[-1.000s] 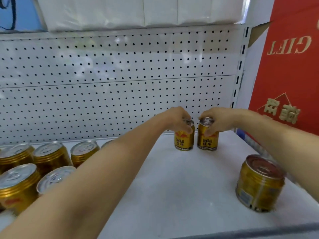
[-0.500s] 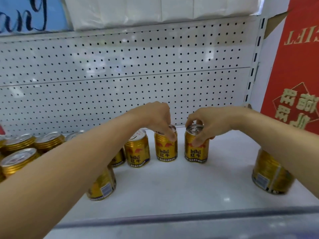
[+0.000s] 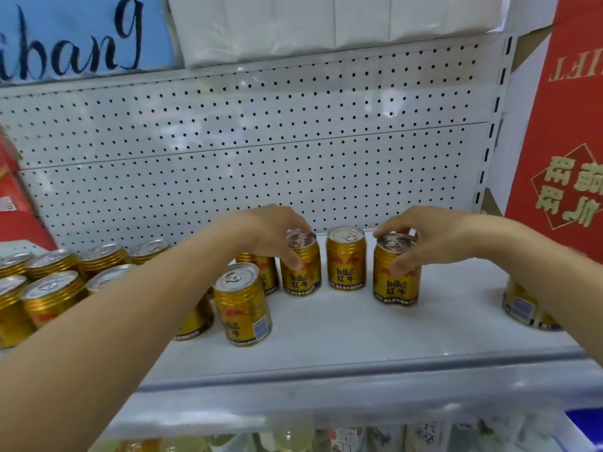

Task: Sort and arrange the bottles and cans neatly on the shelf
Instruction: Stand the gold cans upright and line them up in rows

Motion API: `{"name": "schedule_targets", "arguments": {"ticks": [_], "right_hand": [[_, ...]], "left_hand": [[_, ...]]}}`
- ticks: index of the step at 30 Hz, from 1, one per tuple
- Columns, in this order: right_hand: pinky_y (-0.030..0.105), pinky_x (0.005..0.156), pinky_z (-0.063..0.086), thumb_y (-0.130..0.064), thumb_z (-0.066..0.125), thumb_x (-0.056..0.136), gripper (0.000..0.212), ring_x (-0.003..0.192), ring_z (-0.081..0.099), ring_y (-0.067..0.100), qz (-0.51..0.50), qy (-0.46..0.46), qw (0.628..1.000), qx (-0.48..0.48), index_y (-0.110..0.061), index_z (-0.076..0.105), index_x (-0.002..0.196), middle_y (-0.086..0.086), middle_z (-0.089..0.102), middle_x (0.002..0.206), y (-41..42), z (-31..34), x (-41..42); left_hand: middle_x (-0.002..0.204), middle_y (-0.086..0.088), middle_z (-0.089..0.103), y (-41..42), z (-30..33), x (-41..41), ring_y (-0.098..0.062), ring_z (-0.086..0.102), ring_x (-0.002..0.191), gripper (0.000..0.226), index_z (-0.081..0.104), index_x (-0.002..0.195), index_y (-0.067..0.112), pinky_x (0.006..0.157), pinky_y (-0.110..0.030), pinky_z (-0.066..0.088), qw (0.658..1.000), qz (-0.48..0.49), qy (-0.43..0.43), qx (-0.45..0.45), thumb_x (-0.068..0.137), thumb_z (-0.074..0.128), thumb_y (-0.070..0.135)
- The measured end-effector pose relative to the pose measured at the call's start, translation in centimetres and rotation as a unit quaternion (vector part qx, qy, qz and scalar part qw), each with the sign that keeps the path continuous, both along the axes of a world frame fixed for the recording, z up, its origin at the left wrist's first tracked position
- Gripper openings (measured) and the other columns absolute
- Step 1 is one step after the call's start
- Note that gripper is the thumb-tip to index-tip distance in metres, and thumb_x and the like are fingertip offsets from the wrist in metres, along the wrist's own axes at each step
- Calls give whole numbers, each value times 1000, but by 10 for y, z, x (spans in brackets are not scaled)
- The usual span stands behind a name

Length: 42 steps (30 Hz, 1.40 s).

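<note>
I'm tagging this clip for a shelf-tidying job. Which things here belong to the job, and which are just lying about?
Part of the job:
left hand gripping a gold can
right hand gripping another can
free can between them
front can
cans at left
can at far right
shelf

Just there:
red gift box
white packs above
blue sign

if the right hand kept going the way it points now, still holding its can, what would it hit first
The right hand points leftward along the shelf with its can. The first thing that way is probably the free-standing middle can, though that one seems to sit slightly further back, so it might only brush it.
</note>
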State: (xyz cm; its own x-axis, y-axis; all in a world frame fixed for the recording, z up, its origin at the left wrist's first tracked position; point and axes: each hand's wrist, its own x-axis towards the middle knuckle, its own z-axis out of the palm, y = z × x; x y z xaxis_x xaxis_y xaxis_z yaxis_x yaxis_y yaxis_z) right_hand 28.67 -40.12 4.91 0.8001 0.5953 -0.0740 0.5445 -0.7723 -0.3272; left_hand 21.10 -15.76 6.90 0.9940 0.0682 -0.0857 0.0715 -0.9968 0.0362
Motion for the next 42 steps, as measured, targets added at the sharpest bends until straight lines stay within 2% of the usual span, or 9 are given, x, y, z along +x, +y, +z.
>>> {"name": "schedule_targets", "arguments": {"ticks": [4, 7, 10, 14, 17, 23, 26, 31, 42], "right_hand": [[23, 75, 51, -40, 78, 76, 60, 94, 56, 7, 9, 5, 1000, 3, -44, 51, 130, -14, 53, 120, 5, 1, -21], [29, 83, 54, -41, 79, 75, 61, 98, 57, 8, 23, 2, 1000, 4, -45, 51, 130, -16, 52, 123, 13, 2, -37], [23, 78, 52, -41, 78, 75, 56, 92, 57, 2, 60, -22, 998, 19, -40, 52, 125, -16, 55, 117, 28, 0, -54], [29, 78, 54, -48, 80, 68, 57, 93, 58, 4, 99, -51, 991, 72, -40, 52, 117, -14, 56, 111, 56, -12, -64], [31, 81, 56, -47, 80, 69, 56, 94, 58, 6, 111, -50, 986, 113, -38, 53, 118, -10, 57, 110, 76, -23, -68], [32, 87, 53, -55, 69, 78, 50, 104, 56, 6, 104, -46, 982, 148, -38, 55, 123, -13, 56, 116, 84, -30, -75], [38, 89, 50, -62, 53, 83, 41, 105, 55, 9, 47, -96, 970, 218, -37, 61, 115, -12, 55, 115, 76, -28, -66], [44, 109, 35, -43, 61, 88, 52, 133, 36, 23, -7, -121, 977, 175, -33, 47, 138, 1, 39, 143, 68, -44, -22], [36, 99, 44, -20, 67, 87, 51, 119, 48, 20, -2, -152, 967, 203, -25, 51, 136, 0, 44, 137, 62, -68, -4]], "left_hand": [[133, 2, 58, 6, -10, 7, -20, 55, 116, 61, 54, 137, 27, 85, -29, 43, 998, -25, -49, -14, 81, 77, 36], [125, 0, 62, 7, -15, 12, -21, 58, 109, 56, 59, 131, 21, 87, -34, 48, 997, -32, -67, 4, 81, 76, 38], [128, -2, 60, 10, -19, 12, -22, 56, 112, 55, 59, 131, 19, 91, -36, 47, 997, -30, -76, 10, 82, 73, 41], [144, 8, 46, 24, -18, -24, -15, 43, 132, 50, 48, 140, 29, 102, -32, 37, 985, -28, -145, -88, 94, 58, 45], [140, 12, 51, 34, -26, -65, -9, 47, 127, 42, 55, 135, 29, 98, -27, 38, 964, -42, -211, -155, 96, 52, 45], [133, 12, 54, 41, -43, -101, -6, 50, 116, 50, 53, 135, 33, 85, -20, 42, 978, -62, -165, -112, 89, 57, 53], [147, 12, 40, 43, -50, -102, -8, 41, 128, 66, 40, 144, 36, 98, -22, 37, 983, -52, -153, -90, 85, 66, 49], [149, 10, 38, 45, -53, -98, -11, 40, 131, 68, 38, 146, 33, 102, -26, 38, 982, -56, -161, -76, 85, 69, 43], [142, 11, 42, 37, -76, -98, -9, 47, 118, 56, 35, 145, 30, 94, -24, 42, 964, -52, -252, -75, 94, 56, 34]]}}
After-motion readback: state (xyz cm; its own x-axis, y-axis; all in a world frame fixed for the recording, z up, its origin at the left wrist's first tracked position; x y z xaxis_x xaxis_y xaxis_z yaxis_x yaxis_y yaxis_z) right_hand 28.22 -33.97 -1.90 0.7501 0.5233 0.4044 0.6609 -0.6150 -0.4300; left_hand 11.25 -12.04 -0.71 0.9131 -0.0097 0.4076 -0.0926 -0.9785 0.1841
